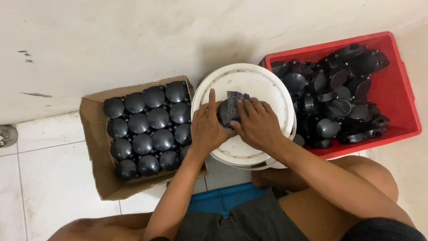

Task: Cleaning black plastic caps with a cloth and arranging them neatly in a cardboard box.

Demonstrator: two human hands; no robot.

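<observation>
White tiled floor (53, 178) against pale wall. Upturned white bucket (263, 85) before my knees serves as work surface. My left hand (206, 127) closed around black round part (224, 114), steadying it on bucket. My right hand (256, 122) fingers curled, pressing patterned rag (234, 101) onto same part. Cardboard box (96, 147) at left holds neat rows of black domed caps (147, 127). Red crate (397, 89) at right holds loose heap of black parts (334, 93). Blue tray (223, 201) edge between my legs.
</observation>
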